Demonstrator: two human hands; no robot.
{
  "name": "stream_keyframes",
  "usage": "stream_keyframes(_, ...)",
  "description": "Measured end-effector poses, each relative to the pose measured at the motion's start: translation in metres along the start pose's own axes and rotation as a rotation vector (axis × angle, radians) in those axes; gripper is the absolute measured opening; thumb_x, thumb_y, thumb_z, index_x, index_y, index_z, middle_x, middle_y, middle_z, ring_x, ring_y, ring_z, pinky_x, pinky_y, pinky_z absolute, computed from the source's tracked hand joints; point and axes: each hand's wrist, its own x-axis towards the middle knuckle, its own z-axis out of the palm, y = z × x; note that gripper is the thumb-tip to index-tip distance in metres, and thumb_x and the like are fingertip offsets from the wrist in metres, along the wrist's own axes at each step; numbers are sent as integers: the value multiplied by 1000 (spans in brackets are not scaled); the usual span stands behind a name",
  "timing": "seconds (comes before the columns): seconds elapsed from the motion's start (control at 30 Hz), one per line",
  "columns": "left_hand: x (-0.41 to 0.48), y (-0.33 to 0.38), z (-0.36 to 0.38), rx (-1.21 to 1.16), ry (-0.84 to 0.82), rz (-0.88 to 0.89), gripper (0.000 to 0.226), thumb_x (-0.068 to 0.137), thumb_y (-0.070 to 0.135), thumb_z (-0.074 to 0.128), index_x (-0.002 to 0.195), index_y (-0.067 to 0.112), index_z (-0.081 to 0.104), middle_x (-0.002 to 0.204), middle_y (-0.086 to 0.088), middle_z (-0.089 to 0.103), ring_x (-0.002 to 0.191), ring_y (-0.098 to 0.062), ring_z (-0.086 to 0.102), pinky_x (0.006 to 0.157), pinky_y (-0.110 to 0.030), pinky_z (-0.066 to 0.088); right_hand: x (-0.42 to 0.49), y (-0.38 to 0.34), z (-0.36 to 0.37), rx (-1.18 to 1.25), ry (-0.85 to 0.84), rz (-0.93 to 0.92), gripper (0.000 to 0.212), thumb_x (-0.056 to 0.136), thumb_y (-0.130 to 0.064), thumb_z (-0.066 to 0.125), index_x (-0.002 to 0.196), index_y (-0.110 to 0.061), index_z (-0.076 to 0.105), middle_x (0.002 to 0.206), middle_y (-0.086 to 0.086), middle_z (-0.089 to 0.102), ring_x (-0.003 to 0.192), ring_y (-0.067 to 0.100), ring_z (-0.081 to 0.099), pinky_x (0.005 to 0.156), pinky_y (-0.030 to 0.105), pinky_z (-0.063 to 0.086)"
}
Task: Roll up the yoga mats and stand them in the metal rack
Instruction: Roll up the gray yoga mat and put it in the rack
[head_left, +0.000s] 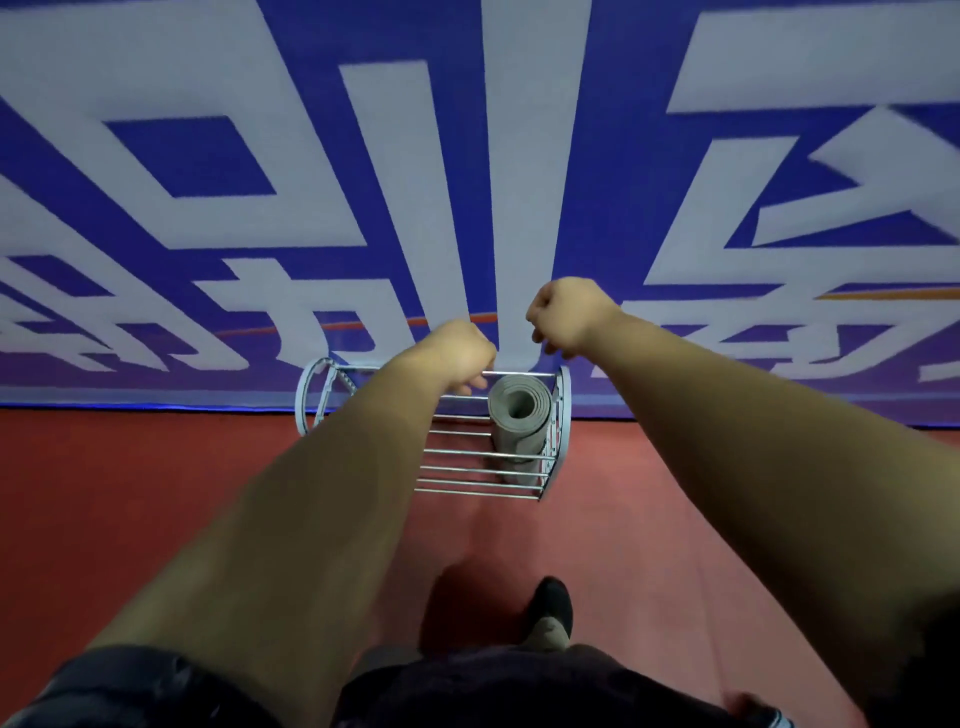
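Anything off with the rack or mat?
Nothing stands out. The rolled grey mat stands upright at the right end of the metal rack, roll tight; the rack sits level on the red floor by the banner.
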Motion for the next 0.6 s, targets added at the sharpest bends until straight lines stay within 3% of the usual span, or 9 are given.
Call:
stream_keyframes(0.3,-95,-53,-29,-31,-12,162,17,107,17,53,117,13,67,112,-10,77,98,-24,78,94,-47,64,-100,-70,22,67,127,-38,23,107,-20,51,109,-11,72,94,7,80,81,24,79,79,49,68)
stream_keyframes(0.47,-163,-145,-51,-52,-26,174,13,109,14,53,116,13,65,113,-7,75,98,-22,77,84,-38,63,-165,-125,97,18,49,-26,23,108,-18,52,106,-8,72,94,9,80,80,25,79,77,47,68)
stream_keyframes(0.6,-205,-220,-68,-12,-18,113,14,105,8,55,110,6,69,112,-15,78,88,-24,78,62,-31,59,-209,-182,158,-23,-19,-73,25,106,-17,52,101,-6,74,90,12,81,80,29,80,78,49,68)
